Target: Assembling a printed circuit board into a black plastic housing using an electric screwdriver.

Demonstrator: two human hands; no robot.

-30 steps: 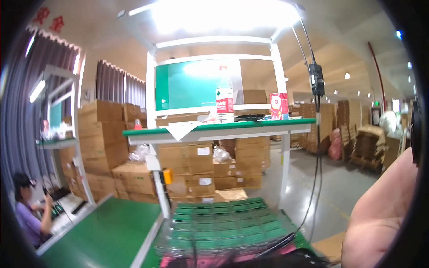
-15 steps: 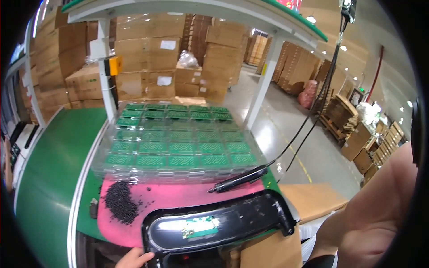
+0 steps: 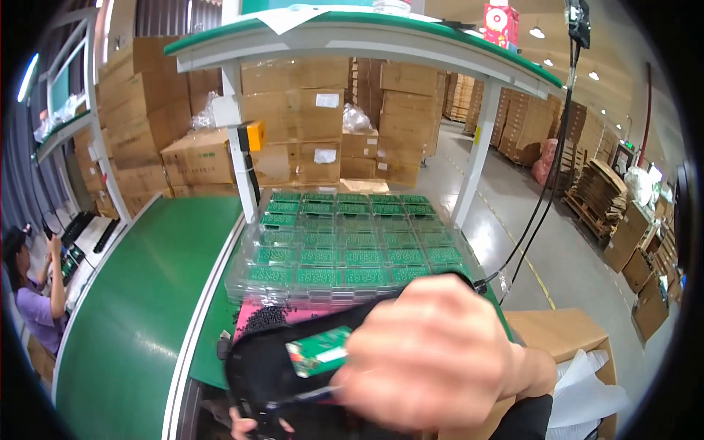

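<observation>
A black plastic housing (image 3: 253, 374) is tilted up over the front of the bench, with a green circuit board (image 3: 320, 352) inside it. My left hand (image 3: 242, 424) grips its lower left end; only some fingers show below the rim. In front of its right part is my right hand (image 3: 429, 359), blurred, with fingers curled as in a fist. What those fingers hold, if anything, is hidden. Behind the housing lies a pink mat (image 3: 293, 314) with a pile of small black parts (image 3: 265, 317). The black electric screwdriver (image 3: 480, 287) is nearly all hidden behind my right hand.
Clear plastic trays of green circuit boards (image 3: 359, 238) stand stacked at the back. A green conveyor belt (image 3: 139, 293) runs on the left, with a seated person (image 3: 40, 301) beyond it. An open cardboard box (image 3: 565, 330) stands at right. Black cables (image 3: 546, 187) hang above.
The housing has risen off the mat and tilted. My right hand has swung in from the right to in front of it. The view has shifted left.
</observation>
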